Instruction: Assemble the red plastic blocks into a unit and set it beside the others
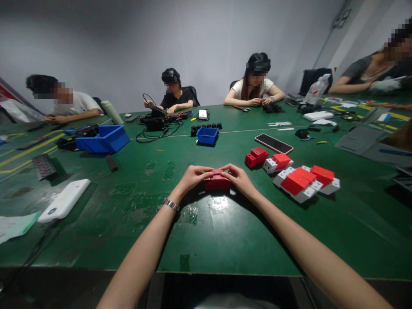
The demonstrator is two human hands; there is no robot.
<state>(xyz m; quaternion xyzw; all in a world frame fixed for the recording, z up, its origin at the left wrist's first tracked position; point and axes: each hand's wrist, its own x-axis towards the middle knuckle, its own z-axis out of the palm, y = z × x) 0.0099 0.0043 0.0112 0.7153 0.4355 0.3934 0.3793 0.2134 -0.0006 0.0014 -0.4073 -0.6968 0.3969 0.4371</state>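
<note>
Both my hands meet on a small red block-shaped part (217,182) resting on the green table (206,231). My left hand (192,177), with a metal watch at the wrist, grips its left end with curled fingers. My right hand (238,176) grips its right end the same way. To the right lie more red parts (256,156) and several red-and-white assembled units (304,182).
A phone (274,143) lies beyond the red parts. A small blue bin (207,135) and a larger blue bin (104,139) stand farther back. A white device (64,200) lies at left. Several other people sit working along the far and side edges.
</note>
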